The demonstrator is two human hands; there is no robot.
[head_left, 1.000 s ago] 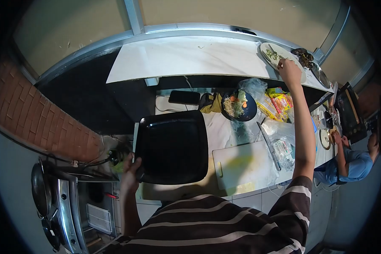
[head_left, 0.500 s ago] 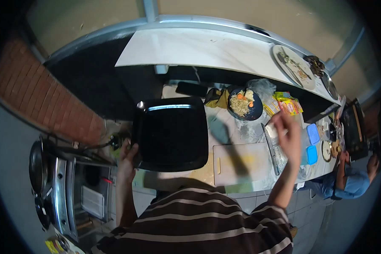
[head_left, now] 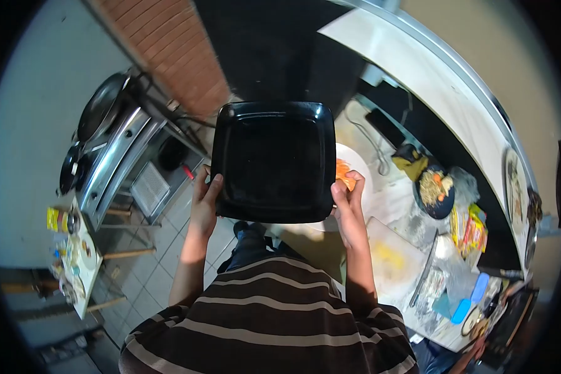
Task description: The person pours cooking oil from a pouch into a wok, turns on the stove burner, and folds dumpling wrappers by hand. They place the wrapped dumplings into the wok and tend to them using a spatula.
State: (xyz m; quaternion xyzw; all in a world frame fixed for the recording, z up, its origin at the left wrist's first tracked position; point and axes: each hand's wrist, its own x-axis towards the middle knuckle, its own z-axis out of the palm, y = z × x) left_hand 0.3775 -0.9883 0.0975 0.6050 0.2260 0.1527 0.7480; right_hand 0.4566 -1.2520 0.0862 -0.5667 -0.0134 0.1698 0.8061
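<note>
A square black plate (head_left: 277,165) with a raised rim is held up in front of my body, its face toward me. My left hand (head_left: 203,202) grips its left edge, thumb on the rim. At the opposite edge, my right hand (head_left: 350,209) grips it with thumb and fingers. Partly hidden behind the plate, a round white plate (head_left: 360,163) with orange slices (head_left: 345,174) lies on the counter. Nothing visible lies on the black plate.
A metal stove (head_left: 115,159) with dark pans (head_left: 103,106) stands at left. On the right counter are a cutting board (head_left: 386,255), a knife (head_left: 425,268), a bowl of noodles (head_left: 435,190) and blue lids (head_left: 461,311). Another person's arm (head_left: 467,358) shows at lower right.
My view has turned left toward the stove. My right hand has come from over the counter to the black plate's right edge. The white plate with orange slices has come into view.
</note>
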